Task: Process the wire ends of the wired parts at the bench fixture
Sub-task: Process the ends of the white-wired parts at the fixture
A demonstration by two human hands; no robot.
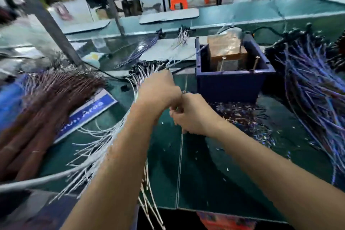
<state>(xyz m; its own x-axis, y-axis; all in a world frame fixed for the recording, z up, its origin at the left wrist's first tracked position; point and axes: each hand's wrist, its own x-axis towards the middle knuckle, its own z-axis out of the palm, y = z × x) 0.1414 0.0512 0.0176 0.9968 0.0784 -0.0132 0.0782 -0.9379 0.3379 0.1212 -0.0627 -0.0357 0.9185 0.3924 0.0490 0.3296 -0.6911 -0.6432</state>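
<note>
Head camera looks down at my green bench (196,173). My left hand (158,91) and right hand (192,115) meet in the middle, fingers curled on thin white wires (104,136), though blur hides the exact grip. More white wires spread under my left arm. A blue box fixture (231,82) sits just behind my hands. Purple wires (313,95) pile at the right edge, brown wires (46,99) at the left.
</note>
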